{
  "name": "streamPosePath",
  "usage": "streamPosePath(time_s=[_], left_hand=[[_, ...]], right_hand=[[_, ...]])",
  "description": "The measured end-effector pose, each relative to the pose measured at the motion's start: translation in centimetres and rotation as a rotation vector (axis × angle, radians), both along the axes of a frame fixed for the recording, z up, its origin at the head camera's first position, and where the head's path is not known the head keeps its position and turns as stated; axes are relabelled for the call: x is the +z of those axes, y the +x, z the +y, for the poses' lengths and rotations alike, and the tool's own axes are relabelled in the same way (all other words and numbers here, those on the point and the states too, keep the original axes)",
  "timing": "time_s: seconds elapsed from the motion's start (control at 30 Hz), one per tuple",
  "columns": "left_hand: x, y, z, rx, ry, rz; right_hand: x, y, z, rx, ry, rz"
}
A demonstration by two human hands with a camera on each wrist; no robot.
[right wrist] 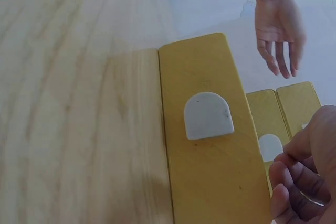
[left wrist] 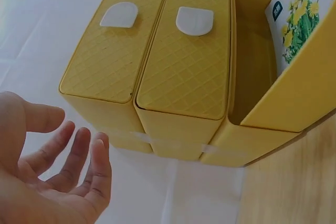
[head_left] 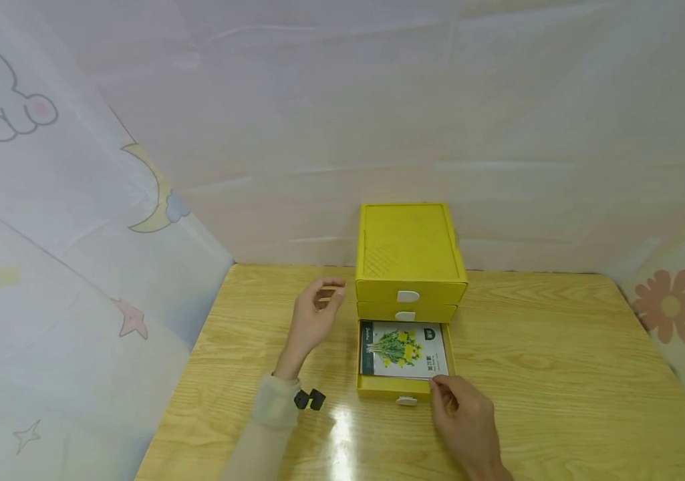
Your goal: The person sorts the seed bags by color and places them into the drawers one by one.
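Observation:
A yellow box of stacked drawers stands on the table, its bottom drawer pulled out toward me. Flat inside that drawer lies a white seed packet printed with a yellow-flowered green plant. My right hand is at the packet's near right corner, thumb and forefinger pinching its edge; in the right wrist view the fingers partly hide this contact. Left of the box, my left hand hovers with loosely bent fingers and holds nothing. The left wrist view shows this hand apart from the drawers' side.
The two upper drawers are closed, each with a white tab handle. A wooden table extends on both sides of the box. Behind it hangs a pale sheet. A small black device sits at the left wrist.

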State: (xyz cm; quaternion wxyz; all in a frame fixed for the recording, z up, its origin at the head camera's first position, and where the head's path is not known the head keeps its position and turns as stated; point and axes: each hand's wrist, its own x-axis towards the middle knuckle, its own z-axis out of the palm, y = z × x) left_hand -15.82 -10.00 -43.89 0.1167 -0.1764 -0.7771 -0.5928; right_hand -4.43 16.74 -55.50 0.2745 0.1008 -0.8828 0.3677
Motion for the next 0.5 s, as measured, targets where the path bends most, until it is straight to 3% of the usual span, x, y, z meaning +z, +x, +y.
streamPosePath(time_s=[0.23, 0.5], left_hand=[[1.0, -1.2, 0.7, -0.029, 0.025, 0.127], [1.3, -3.1, 1.4, -0.088, -0.023, 0.272]], right_hand=[[-0.5, 0.6, -0.6, 0.01, 0.026, 0.012], [-1.3, 1.5, -1.4, 0.048, -0.011, -0.004]])
